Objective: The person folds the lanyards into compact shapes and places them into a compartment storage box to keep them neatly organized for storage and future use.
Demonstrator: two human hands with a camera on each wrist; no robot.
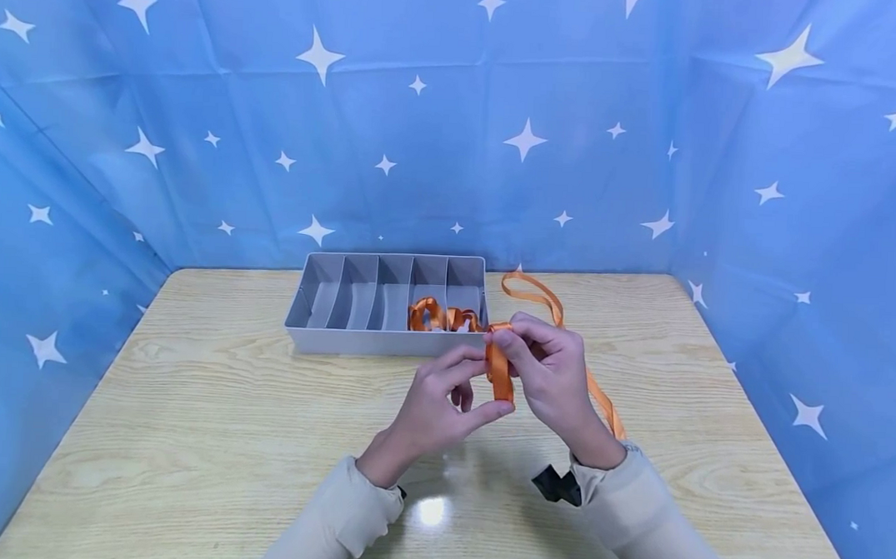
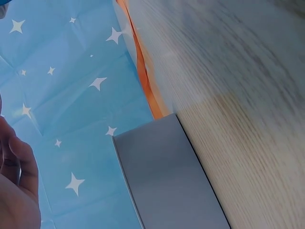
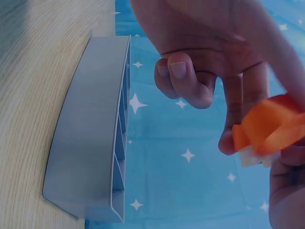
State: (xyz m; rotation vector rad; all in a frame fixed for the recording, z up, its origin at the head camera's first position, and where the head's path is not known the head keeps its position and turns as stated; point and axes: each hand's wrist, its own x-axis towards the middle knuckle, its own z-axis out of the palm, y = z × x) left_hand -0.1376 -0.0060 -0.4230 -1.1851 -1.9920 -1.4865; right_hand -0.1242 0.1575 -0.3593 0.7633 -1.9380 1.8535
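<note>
Between the two hands, above the table in front of the tray's right end, is a coil of orange satin ribbon. My left hand holds it from the left, the thumb at its lower end and the fingers higher up. From the right, my right hand pinches its upper part between thumb and fingers. A loose length of ribbon loops behind the right hand and hangs past that wrist. In the right wrist view the coil has a small white piece at its edge; what it is, I cannot tell.
A grey tray with several compartments stands at the table's back edge. More orange ribbon lies in its two rightmost compartments. Behind the wooden table hangs a blue curtain with white stars. A black piece sits under the right sleeve.
</note>
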